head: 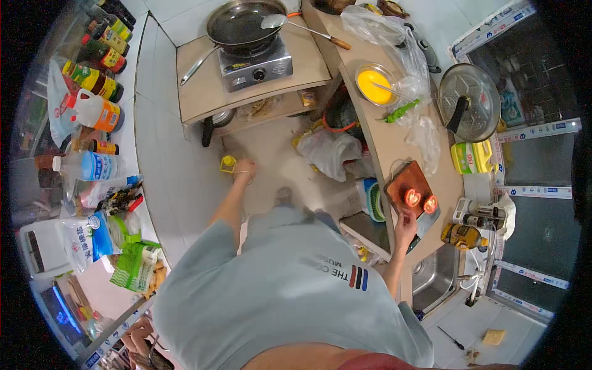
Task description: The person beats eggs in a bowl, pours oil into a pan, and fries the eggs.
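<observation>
My left hand [245, 169] is closed around a small yellow object [228, 163], perhaps a bottle or its handle, above the floor left of the worktop. On the right, my right hand [406, 222] is at the lower edge of a wooden cutting board [403, 181], its fingertips close together; whether something small is between them I cannot tell. Two cut tomato pieces lie on the board, one [412, 198] just above my fingers, the other [430, 204] to its right. Partly under my right hand, a knife [415, 241] shows its dark handle near the counter edge.
A wok [246, 23] sits on a portable gas stove [255, 64]. The right counter holds a bowl of beaten egg [375, 87], a green pepper [402, 111] and plastic bags [424, 143]. A glass lid [469, 102] leans by the window, beyond the counter; a sink [432, 282] lies nearer me.
</observation>
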`<state>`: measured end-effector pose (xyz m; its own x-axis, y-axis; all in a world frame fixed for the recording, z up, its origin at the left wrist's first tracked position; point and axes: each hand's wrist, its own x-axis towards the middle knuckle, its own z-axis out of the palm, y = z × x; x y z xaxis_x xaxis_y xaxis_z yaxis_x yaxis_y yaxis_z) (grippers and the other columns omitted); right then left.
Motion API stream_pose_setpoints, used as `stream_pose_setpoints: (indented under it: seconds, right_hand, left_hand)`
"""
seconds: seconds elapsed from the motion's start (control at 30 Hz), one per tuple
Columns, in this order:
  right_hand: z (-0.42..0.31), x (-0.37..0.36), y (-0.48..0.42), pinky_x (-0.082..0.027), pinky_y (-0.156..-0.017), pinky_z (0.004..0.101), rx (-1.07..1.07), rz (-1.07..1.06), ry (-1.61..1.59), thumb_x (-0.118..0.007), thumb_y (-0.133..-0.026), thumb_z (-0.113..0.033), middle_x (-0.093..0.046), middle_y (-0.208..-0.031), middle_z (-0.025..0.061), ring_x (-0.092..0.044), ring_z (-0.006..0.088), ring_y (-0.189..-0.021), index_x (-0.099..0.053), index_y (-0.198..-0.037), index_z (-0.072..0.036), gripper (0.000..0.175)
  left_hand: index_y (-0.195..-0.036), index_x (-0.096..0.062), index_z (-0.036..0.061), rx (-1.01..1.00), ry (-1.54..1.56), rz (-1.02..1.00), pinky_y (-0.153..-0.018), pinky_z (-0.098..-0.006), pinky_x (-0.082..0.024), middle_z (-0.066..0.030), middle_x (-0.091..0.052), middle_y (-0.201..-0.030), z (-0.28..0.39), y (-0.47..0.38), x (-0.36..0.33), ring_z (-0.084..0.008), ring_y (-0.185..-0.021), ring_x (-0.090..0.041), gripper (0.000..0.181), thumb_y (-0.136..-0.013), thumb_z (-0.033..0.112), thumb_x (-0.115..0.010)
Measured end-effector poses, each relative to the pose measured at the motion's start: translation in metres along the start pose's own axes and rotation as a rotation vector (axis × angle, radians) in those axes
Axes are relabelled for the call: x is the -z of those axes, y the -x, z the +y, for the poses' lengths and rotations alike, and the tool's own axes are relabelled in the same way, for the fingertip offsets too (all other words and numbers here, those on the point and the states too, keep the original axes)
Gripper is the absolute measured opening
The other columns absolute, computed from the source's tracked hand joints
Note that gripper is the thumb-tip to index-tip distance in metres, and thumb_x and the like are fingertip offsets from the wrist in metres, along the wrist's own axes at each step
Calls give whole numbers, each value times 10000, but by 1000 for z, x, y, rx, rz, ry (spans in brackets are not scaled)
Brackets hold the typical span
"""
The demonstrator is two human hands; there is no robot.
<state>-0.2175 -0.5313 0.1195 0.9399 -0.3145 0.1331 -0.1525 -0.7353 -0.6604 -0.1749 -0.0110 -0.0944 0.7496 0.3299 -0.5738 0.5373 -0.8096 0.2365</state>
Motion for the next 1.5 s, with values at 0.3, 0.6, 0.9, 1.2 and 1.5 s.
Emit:
stream_pose_setpoints:
  seconds: [0.3, 0.6, 0.9, 1.2, 1.5]
  right_hand:
    - [11, 29, -42, -445, -641, 272, -55, 76, -73, -581, -804, -39, -598, -764, 87, -551, 146, -705, -584, -859, -6, 64]
    - [48, 13, -112, -451, -652, 236, 240, 139, -104, -544, -844, -75, -604, -791, 53, -557, 123, -714, -599, -903, -21, 96]
    - [-44, -46, -152, -444, -694, 262, 100, -59, -662, -542, -855, -109, -609, -804, 51, -551, 115, -731, -595, -903, -4, 127]
    - [-33, -162, -36, -431, -671, 224, -39, -449, -806, -565, -853, -97, -605, -781, 21, -520, 75, -701, -608, -887, 6, 117]
    - [101, -259, 65, -452, -690, 239, -510, -348, -780, -553, -870, -142, -611, -821, 61, -549, 115, -732, -588, -892, 10, 157]
  left_hand:
    - [-1035, -639, 230, -162, -357, 347, -969, -629, -181, -113, -336, -1350, 168, 17, 21, -338, -1301, -164, 316, -780, 392, -545]
    - [-897, -671, 247, -401, 1, 459, -992, -595, -160, -87, -378, -1335, 318, 23, 48, -332, -1321, -136, 251, -712, 411, -629]
    - [-953, -629, 282, -385, -49, 400, -964, -651, -128, -71, -346, -1363, 312, 27, 36, -359, -1324, -93, 264, -714, 393, -639]
    - [-1025, -605, 295, 180, -216, 523, -904, -665, -222, 11, -518, -1179, 133, -81, 88, -287, -1191, -354, 284, -758, 383, -564]
    - [-1034, -604, 235, 171, -442, 903, -885, -646, -240, -50, -569, -1113, 113, -176, 141, -257, -1150, -414, 375, -762, 481, -530]
